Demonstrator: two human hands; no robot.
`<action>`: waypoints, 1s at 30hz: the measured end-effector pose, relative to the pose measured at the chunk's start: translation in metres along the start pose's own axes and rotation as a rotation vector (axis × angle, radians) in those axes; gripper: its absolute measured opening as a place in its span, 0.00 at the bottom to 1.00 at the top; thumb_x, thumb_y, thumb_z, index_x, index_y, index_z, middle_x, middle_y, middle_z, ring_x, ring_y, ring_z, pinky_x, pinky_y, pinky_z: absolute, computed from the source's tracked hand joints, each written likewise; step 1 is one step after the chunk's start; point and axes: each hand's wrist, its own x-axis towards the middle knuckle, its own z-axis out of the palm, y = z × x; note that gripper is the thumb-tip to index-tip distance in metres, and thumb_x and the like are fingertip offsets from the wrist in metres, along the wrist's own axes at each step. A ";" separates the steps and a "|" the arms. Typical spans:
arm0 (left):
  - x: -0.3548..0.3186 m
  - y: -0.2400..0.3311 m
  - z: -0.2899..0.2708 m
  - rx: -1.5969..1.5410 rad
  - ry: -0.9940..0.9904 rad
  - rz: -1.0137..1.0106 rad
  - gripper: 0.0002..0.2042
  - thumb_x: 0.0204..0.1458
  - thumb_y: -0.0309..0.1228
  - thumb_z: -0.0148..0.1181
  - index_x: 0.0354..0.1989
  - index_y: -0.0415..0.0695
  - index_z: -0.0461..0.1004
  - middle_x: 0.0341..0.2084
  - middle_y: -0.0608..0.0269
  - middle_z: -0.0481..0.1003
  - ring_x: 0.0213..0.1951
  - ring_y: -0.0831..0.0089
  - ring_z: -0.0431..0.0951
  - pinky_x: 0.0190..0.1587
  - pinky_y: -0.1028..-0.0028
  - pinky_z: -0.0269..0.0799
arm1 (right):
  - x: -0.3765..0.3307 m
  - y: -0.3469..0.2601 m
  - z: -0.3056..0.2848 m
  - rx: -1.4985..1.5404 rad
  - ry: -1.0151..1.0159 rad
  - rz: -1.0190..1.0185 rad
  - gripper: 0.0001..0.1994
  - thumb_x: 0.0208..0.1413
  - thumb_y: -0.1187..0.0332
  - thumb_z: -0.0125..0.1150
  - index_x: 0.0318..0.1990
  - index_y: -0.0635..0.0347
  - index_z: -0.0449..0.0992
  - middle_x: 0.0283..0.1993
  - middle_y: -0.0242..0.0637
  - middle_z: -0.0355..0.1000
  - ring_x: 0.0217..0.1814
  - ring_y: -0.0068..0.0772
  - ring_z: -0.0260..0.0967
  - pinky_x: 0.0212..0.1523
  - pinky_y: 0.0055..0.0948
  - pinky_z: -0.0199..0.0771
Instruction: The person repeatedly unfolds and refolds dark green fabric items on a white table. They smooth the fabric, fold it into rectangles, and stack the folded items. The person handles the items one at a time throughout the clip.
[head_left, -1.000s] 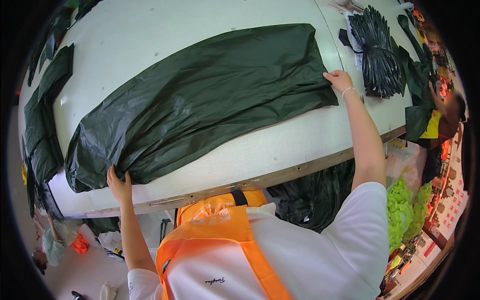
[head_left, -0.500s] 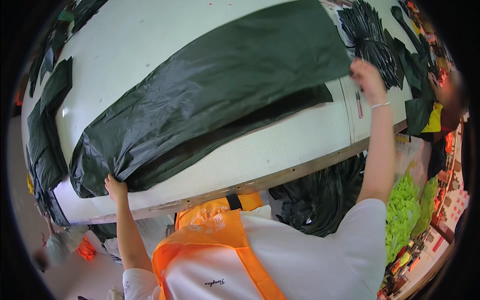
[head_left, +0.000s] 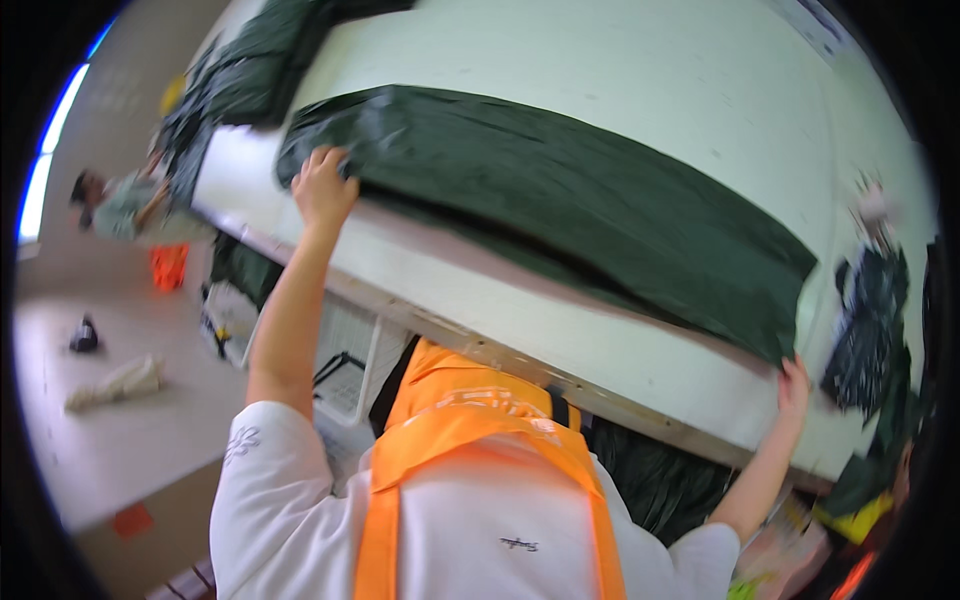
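A long panel of thin, shiny dark green fabric (head_left: 560, 185) lies lengthwise on the white table (head_left: 700, 90), its near edge slightly parted so that a darker layer shows beneath. At the panel's left end my left hand (head_left: 325, 190) has its fingers bent over the near edge, gripping the fabric. My right hand (head_left: 793, 388) pinches the near corner at the right end between thumb and fingers. My arms are spread wide, one at each end of the panel.
A pile of dark green fabric (head_left: 265, 65) sits at the table's far left. A tied dark bundle (head_left: 870, 330) lies at the right. Under the table's metal edge are a white crate (head_left: 345, 375) and dark cloth (head_left: 650, 480). Another person (head_left: 130, 200) is at the left.
My view has turned, so the panel now slants down to the right. It looks narrower, with the ends nearer level. My right hand has come down to the panel's near right corner.
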 end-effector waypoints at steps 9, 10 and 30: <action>-0.127 -0.045 0.031 -0.501 -0.215 0.156 0.34 0.32 0.31 0.66 0.55 0.47 0.66 0.54 0.54 0.65 0.57 0.54 0.64 0.57 0.61 0.61 | 0.027 0.033 -0.042 -0.677 0.736 0.045 0.24 0.52 0.74 0.51 0.60 0.57 0.65 0.56 0.45 0.67 0.56 0.39 0.65 0.54 0.36 0.66; -0.133 -0.066 0.024 -0.432 -0.313 0.212 0.35 0.32 0.34 0.68 0.56 0.48 0.65 0.55 0.55 0.65 0.57 0.54 0.64 0.57 0.61 0.61 | 0.007 0.021 0.025 -1.064 0.915 0.057 0.24 0.52 0.71 0.53 0.59 0.59 0.65 0.55 0.47 0.67 0.56 0.43 0.65 0.54 0.39 0.66; 0.129 -0.310 0.175 -1.120 -0.919 -0.443 0.24 0.50 0.46 0.61 0.47 0.39 0.73 0.38 0.60 0.76 0.42 0.74 0.74 0.48 0.76 0.67 | -0.041 0.083 0.792 -1.404 -0.769 -0.755 0.14 0.59 0.59 0.48 0.31 0.60 0.72 0.32 0.40 0.72 0.36 0.44 0.66 0.39 0.37 0.64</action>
